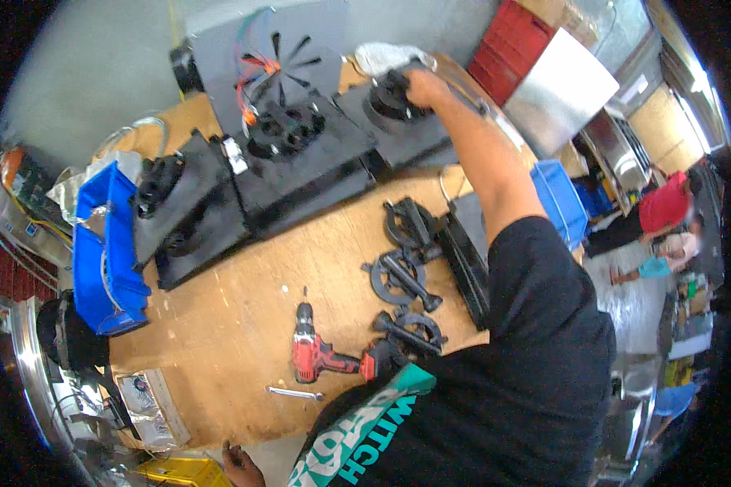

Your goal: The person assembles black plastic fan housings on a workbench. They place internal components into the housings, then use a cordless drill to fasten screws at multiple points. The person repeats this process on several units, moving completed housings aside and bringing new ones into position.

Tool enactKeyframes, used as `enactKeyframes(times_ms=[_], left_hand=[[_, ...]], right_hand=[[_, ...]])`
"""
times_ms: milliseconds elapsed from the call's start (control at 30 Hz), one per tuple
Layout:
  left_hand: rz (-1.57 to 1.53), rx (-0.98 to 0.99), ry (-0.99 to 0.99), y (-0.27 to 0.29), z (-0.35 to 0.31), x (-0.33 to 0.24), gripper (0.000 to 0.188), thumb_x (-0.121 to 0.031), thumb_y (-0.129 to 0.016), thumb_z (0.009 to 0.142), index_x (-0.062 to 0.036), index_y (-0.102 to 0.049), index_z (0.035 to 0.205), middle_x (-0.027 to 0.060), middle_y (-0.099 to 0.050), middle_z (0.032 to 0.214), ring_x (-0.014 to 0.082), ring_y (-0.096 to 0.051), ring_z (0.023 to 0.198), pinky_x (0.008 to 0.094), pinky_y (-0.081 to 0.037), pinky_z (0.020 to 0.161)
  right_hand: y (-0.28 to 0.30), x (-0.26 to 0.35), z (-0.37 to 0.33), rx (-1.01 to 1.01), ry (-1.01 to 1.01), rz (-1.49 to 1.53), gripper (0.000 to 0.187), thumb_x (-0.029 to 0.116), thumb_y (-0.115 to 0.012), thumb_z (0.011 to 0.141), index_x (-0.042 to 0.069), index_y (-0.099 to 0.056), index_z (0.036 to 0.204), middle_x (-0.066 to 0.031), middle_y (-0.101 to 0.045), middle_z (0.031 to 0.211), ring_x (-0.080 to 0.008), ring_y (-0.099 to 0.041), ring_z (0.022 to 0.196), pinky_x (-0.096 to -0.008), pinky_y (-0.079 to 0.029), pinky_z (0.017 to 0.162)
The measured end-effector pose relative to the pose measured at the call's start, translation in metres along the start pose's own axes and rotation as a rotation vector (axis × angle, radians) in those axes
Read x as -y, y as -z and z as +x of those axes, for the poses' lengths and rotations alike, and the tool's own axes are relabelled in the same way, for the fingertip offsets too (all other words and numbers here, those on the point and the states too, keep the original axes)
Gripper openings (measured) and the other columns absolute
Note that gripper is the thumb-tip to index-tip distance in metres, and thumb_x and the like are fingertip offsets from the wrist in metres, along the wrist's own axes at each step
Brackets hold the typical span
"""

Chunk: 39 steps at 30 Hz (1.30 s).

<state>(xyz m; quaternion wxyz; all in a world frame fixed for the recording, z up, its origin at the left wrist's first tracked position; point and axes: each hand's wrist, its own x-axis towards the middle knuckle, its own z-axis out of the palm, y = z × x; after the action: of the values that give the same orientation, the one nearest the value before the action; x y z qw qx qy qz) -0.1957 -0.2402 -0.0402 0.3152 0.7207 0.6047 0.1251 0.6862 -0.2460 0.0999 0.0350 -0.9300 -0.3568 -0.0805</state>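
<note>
- Head view: the right hand (422, 88) touches a black, round plastic fitting (391, 99) standing on a flat black panel (355, 110) at the counter's (219, 325) far side; its fingers are partly hidden, so I cannot tell whether they grasp.
- The left hand (244, 469), at the lower edge, looks empty, its fingers loosely curled.
- A sideways push on the fitting could slide its panel into the neighbouring black panel (309, 174), since they lie close together.
- Loose red wires (257, 63) by the grey upright sheet (219, 57) could snag if that neighbour shifts.
- Leaning in could nudge the red-and-black cordless drill (313, 353) or silver metal wrench (294, 394), both near the body.
- Writing: large white and teal lettering shows on the black shirt (536, 325); I can read none on the drill.
</note>
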Motion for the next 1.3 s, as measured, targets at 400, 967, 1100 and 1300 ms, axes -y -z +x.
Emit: enactKeyframes(times_ms=[400,967,1100,1300], left_hand=[[-0.080,0.075,-0.260,-0.047,0.079,-0.081,0.039,-0.007,-0.058,0.088,0.0010,-0.059,0.126,0.0195,-0.069,0.105,0.0251,-0.067,0.092,0.0356,-0.052,0.081],[-0.038,0.389,-0.683,-0.079,0.060,-0.211,0.044,-0.011,-0.065,0.083,0.0004,-0.059,0.124,0.0214,-0.064,0.116,0.0315,-0.063,0.107,0.0405,-0.048,0.094],[0.155,0.164,-1.148,-0.095,0.052,-0.254,0.051,-0.015,-0.070,0.079,-0.0015,-0.056,0.126,0.0229,-0.055,0.130,0.0397,-0.051,0.123,0.0464,-0.040,0.104],[-0.030,0.145,-1.177,-0.068,0.059,-0.266,0.062,-0.022,-0.079,0.070,-0.0029,-0.055,0.124,0.0210,-0.056,0.124,0.0399,-0.051,0.117,0.0480,-0.041,0.099]], right_hand=[[0.027,0.051,-0.134,-0.252,0.185,-0.055,0.036,0.019,-0.058,0.083,0.007,-0.064,0.117,-0.0223,-0.060,0.113,-0.0388,-0.062,0.100,-0.0484,-0.053,0.086],[-0.082,0.084,-0.379,0.450,-0.114,0.783,0.050,0.023,-0.063,0.075,0.000,-0.063,0.120,-0.0215,-0.065,0.115,-0.0328,-0.063,0.106,-0.0384,-0.048,0.094],[-0.050,0.134,-0.380,0.475,-0.036,1.273,0.046,0.018,-0.057,0.079,0.000,-0.063,0.121,-0.0148,-0.062,0.122,-0.0263,-0.058,0.112,-0.0332,-0.045,0.097],[0.024,0.177,-0.411,0.996,-0.158,1.778,0.035,0.025,-0.056,0.086,0.007,-0.068,0.113,-0.0091,-0.066,0.103,-0.0197,-0.066,0.080,-0.0386,-0.057,0.062]])
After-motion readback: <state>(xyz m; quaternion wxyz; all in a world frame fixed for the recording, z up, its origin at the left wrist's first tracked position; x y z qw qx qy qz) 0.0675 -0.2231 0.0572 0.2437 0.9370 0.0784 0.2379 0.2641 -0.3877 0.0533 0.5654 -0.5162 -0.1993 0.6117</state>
